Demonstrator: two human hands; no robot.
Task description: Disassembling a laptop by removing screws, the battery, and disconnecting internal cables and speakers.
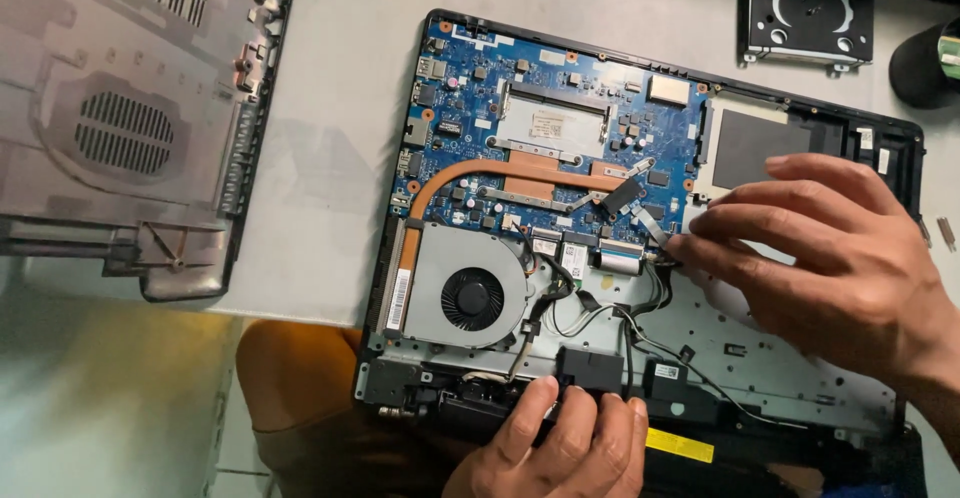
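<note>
An opened laptop point(880, 128) lies bottom-up on the table, showing its blue motherboard point(480, 108), a copper heat pipe point(470, 170) and a grey cooling fan point(470, 296). My right hand point(830, 258) reaches in from the right, and its fingertips pinch a small cable connector point(662, 254) at the motherboard's lower edge, beside thin black and white wires point(640, 323). My left hand point(565, 448) presses on the laptop's near edge, fingers bent over a black part by the hinge area.
The removed grey bottom cover point(120, 128) lies at the left, vents facing up. A black metal drive bracket point(808, 8) sits at the top right, next to a dark round object point(925, 63). My orange-clad knee point(290, 368) shows below the table edge.
</note>
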